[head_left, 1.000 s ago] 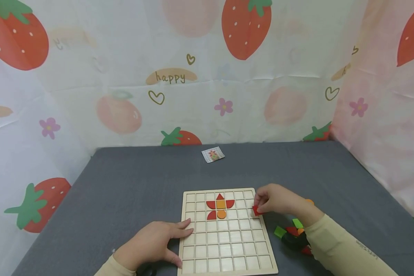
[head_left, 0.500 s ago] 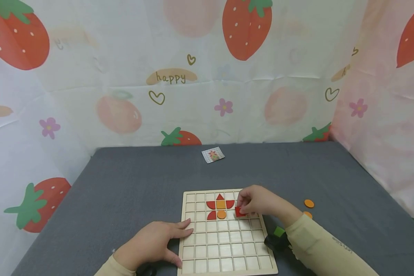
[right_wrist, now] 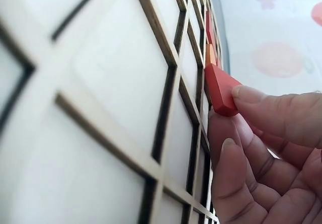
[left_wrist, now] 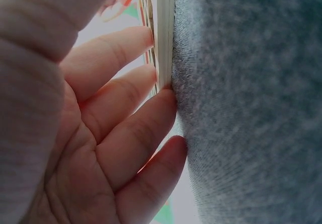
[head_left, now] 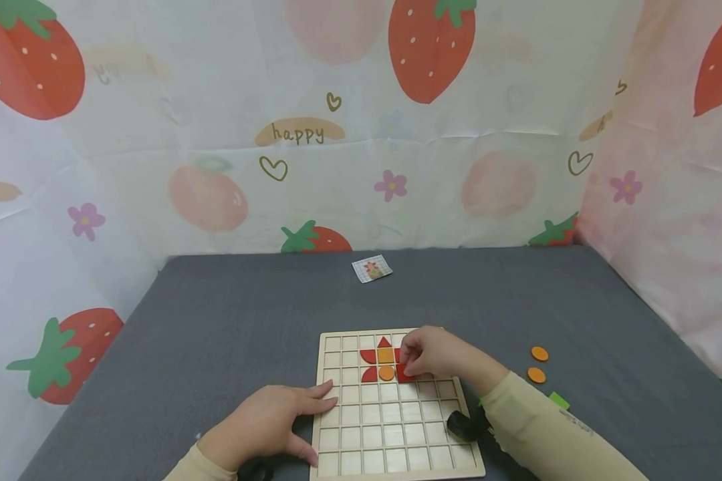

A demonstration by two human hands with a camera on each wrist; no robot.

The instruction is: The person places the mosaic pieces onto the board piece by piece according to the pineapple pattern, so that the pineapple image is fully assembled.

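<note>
A wooden grid board lies on the table. My right hand pinches a red block over the board, just right of an orange disc. In the right wrist view, thumb and fingers grip the red block by its near end, close over the cells. An orange square, a red triangle and red quarter-round pieces sit in nearby cells. My left hand rests against the board's left side, with extended fingers touching its edge in the left wrist view.
Two orange discs and a green piece lie right of the board, partly beside my right sleeve. A small picture card lies at the back. A black wrist device overhangs the board's right side.
My right hand has carried the red block leftward from the board's right edge to beside the orange disc. My left hand has stayed at the left edge.
</note>
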